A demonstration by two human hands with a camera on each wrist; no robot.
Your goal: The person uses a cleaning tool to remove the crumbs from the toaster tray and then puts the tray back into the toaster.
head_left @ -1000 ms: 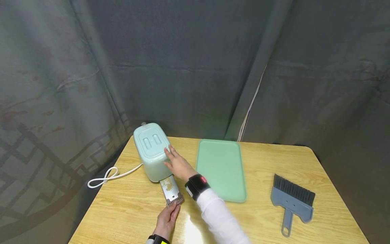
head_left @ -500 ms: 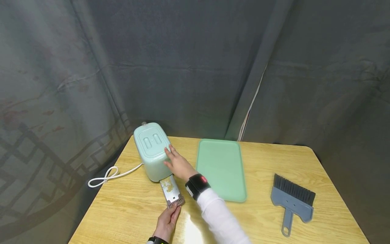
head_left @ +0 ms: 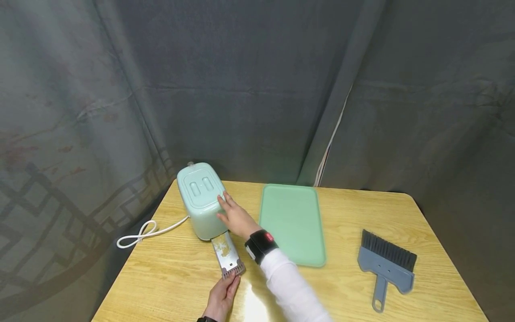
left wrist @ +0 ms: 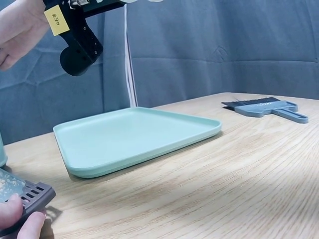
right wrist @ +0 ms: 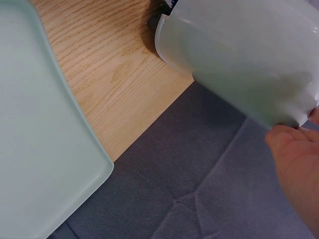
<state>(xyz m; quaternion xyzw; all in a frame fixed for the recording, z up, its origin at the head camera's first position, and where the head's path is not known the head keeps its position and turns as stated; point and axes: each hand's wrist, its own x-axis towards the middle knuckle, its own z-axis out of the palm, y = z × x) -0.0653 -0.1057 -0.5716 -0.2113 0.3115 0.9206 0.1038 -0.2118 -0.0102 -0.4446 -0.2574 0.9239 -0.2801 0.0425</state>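
A pale mint toaster (head_left: 202, 197) with a lidded top stands at the table's back left. Its crumb tray (head_left: 226, 256) sticks out from the lower front, with yellowish crumbs lying on the metal. My left hand (head_left: 221, 295) pinches the tray's brown slotted end between thumb and fingers. In the left wrist view, the thumb lies on top of that slotted end (left wrist: 36, 195). My right hand (head_left: 238, 218) rests on the toaster's right side, fingers stretched out toward the top edge. The right wrist view shows its fingertips against the toaster body (right wrist: 244, 59). The tray's inner part is hidden inside the toaster.
A mint-green rectangular serving tray (head_left: 291, 223) lies flat right of the toaster. A grey-blue hand brush (head_left: 385, 264) with black bristles lies at the right. A looped white power cord (head_left: 161, 231) runs left over the table edge. Grey curtains (head_left: 257, 89) hang behind.
My left hand has drawn the crumb tray slightly farther out of the toaster, toward me. The right hand and toaster have stayed in place.
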